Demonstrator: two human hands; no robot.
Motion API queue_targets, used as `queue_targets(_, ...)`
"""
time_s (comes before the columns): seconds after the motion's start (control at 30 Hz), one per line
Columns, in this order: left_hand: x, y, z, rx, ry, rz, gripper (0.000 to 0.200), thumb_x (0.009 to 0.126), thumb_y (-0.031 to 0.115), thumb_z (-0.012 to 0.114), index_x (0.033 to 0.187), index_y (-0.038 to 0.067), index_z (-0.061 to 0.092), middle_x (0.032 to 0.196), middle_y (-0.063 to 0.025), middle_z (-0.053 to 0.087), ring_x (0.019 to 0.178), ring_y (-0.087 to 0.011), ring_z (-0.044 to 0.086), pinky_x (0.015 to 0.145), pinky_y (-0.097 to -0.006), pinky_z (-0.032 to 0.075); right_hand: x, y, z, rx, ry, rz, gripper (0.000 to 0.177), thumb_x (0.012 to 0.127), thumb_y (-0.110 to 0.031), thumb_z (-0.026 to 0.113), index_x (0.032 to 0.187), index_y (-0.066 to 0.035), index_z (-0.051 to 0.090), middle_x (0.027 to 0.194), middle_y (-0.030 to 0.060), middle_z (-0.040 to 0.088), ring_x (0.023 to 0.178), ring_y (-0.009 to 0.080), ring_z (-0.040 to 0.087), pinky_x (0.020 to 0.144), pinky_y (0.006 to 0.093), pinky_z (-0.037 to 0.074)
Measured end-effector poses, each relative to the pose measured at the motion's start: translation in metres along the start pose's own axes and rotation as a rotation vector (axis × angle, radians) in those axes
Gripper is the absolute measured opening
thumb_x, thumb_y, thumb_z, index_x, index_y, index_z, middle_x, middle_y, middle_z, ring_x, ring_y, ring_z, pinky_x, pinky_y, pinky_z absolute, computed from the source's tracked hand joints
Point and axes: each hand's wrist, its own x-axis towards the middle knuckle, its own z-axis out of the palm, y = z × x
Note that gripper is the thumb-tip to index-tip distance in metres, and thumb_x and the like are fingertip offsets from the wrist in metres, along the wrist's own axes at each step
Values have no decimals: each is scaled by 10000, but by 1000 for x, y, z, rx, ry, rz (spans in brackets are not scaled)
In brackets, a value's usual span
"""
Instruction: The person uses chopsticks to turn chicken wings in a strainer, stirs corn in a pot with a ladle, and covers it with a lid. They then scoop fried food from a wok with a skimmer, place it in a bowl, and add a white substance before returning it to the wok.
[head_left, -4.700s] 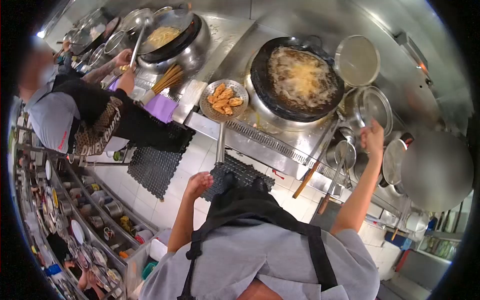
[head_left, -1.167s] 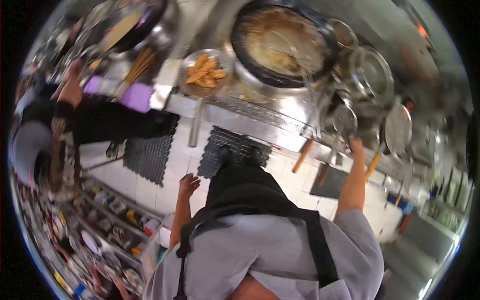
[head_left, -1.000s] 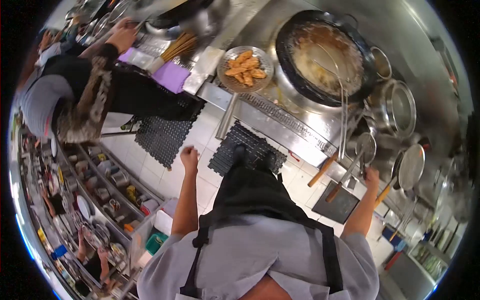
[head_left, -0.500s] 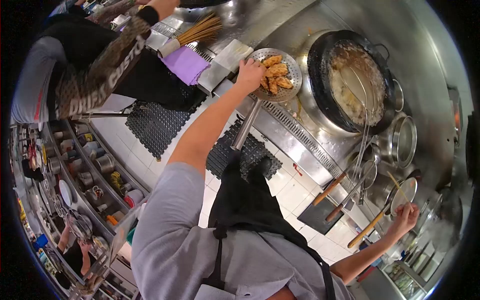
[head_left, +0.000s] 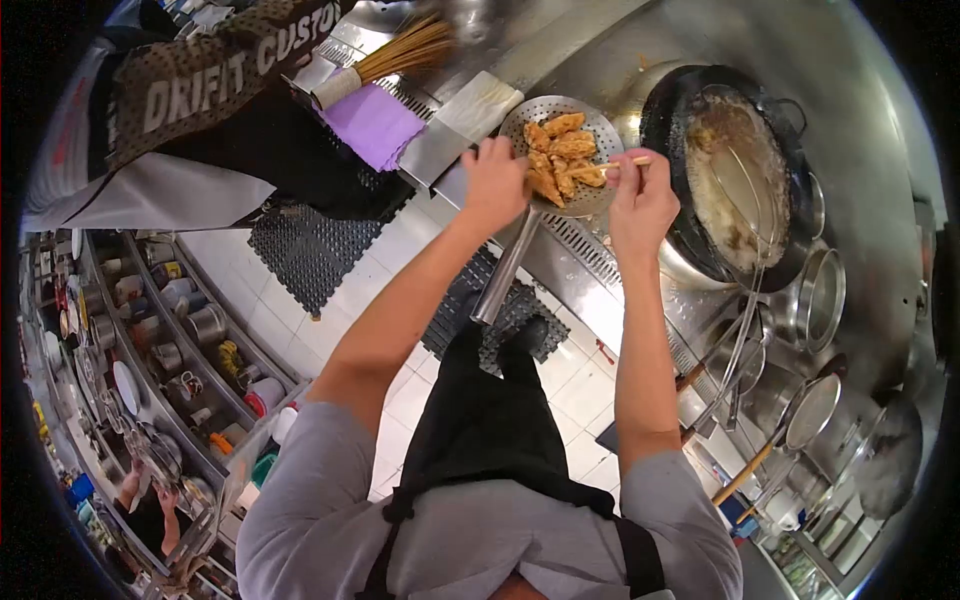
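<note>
Judged the golden-brown, irregular fried pieces (head_left: 560, 160) light, hot and greasy, with a crisp crust likely to crack under a hard pinch; best gripped gently across the thick middle of a single piece, not at a thin end. Found them heaped, touching one another, in the round perforated steel skimmer (head_left: 520, 118), set near the front edge of the stainless steel counter (head_left: 590, 290), between a folded purple cloth (head_left: 375, 125) and the big black wok (head_left: 735, 170) of foaming oil. Reckoned the skimmer stiff and bowl-heavy, its long tubular steel handle (head_left: 505, 265) jutting out past the counter's front edge over the floor. Saw the left hand (head_left: 495, 185) curled at the skimmer's near rim, touching it; could not tell whether closed on the rim or on a piece just inside. Saw the right hand (head_left: 640, 195) pinched shut around pale wooden chopsticks (head_left: 622, 162), tips among the pieces at the heap's right side. Noted a wire strainer (head_left: 745, 195) lying in the wok, and a co-worker's black patterned sleeve (head_left: 230, 70) near the counter's far left end
</note>
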Motion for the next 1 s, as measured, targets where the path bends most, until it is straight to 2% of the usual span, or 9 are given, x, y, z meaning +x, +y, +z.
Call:
queue_targets(0.1, 1, 5, 25, 50, -9, 46, 142, 725, 197, 707, 822, 95, 721, 1044, -118, 515, 1077, -301, 453, 882, -512, 334, -6, 38, 32, -191, -64, -66, 85, 977, -69, 558, 967, 11, 583, 852, 84, 702, 696, 106, 658, 658, 253, 542)
queue_targets(0.23, 3, 5, 38, 83, -34, -5, 166, 713, 205, 729, 831, 88, 722, 1052, -126, 510, 1089, -304, 443, 884, -529, 329, -20, 51, 54, 66, -99, 150, 88, 971, -61, 570, 962, 22, 598, 830, 70, 693, 698, 107, 657, 657, 255, 544)
queue_targets(0.33, 5, 4, 39, 20, -41, -62, 193, 680, 192, 765, 832, 82, 719, 1067, -132, 502, 1085, -306, 443, 889, -527, 328, -27, 62, 52, 189, -198, 152, 108, 977, -67, 565, 972, 27, 616, 818, 66, 688, 703, 109, 662, 666, 259, 550)
queue_targets(0.43, 0, 3, 37, -4, 59, -112, 234, 643, 187, 798, 837, 82, 716, 1095, -138, 491, 1095, -309, 436, 893, -519, 330, -18, 29, 29, 56, -49, 27, 90, 967, -39, 543, 948, 10, 616, 789, 88, 689, 717, 150, 699, 648, 291, 559)
queue_targets(0.5, 0, 3, 33, 13, -4, -125, 290, 651, 225, 807, 893, 92, 719, 1134, -140, 477, 1111, -316, 428, 889, -507, 320, -5, 9, 18, -19, 24, 8, 91, 964, -63, 558, 965, 4, 620, 790, 109, 692, 708, 167, 701, 642, 298, 555)
queue_targets(0.6, 4, 2, 32, 37, -52, -113, 322, 651, 249, 814, 922, 103, 720, 1148, -137, 473, 1119, -320, 422, 886, -501, 314, -1, 18, 38, -50, 12, 24, 131, 982, -76, 549, 989, 26, 632, 822, 98, 697, 716, 131, 682, 649, 283, 553)
queue_targets(0.73, 8, 0, 32, 73, -97, -102, 330, 644, 252, 817, 922, 102, 724, 1139, -131, 478, 1113, -316, 423, 877, -498, 314, -19, 66, 75, -146, -197, 30, 123, 975, -71, 558, 1010, 27, 623, 846, 112, 703, 698, 146, 690, 637, 305, 560)
queue_targets(0.9, 0, 1, 21, 12, 40, -84, 310, 644, 225, 808, 897, 67, 723, 1136, -133, 480, 1098, -310, 428, 864, -494, 314, 3, 16, 34, 10, 3, -1, 124, 972, -81, 568, 993, 31, 615, 814, 128, 700, 690, 161, 707, 623, 293, 563)
queue_targets(1.0, 2, -4, 22, 22, 48, -84, 254, 654, 202, 791, 859, 66, 727, 1139, -137, 481, 1119, -316, 420, 900, -511, 318, -14, 67, 77, -89, -95, -7, 96, 937, -75, 574, 888, 1, 606, 757, 145, 655, 659, 301, 660, 628, 410, 507)
